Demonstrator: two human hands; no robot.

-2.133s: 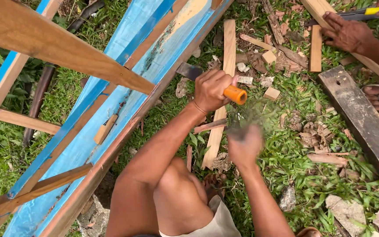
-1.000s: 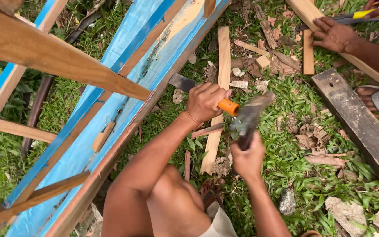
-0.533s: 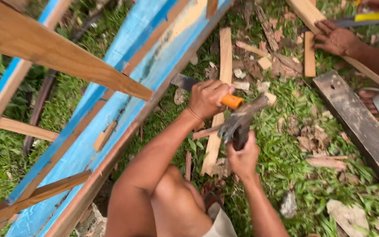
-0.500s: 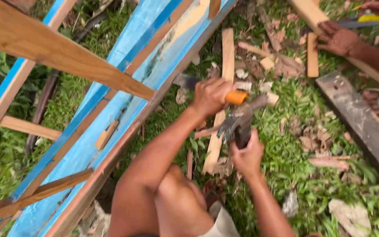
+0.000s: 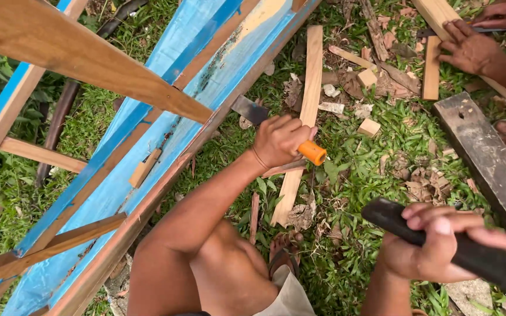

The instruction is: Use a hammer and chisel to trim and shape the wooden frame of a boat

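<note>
From seven to one o'clock across the view runs a blue-painted wooden hull (image 5: 165, 129) with bare timber braces. At three o'clock lies a dark weathered beam (image 5: 487, 158). At centre, the left hand (image 5: 279, 140) is wrapped around an orange-handled chisel (image 5: 310, 152), blade end (wide, flat) against the hull's edge. At four o'clock, the right hand (image 5: 431, 246) is clenched about a dark hammer handle (image 5: 487, 257). At one o'clock, another person's hand (image 5: 469, 50) presses a pale plank (image 5: 440, 11).

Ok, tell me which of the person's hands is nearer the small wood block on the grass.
Left. The left hand, gripping the orange-handled chisel, sits just left of the wood block. The right hand, holding a dark tool, is well below it.
</note>
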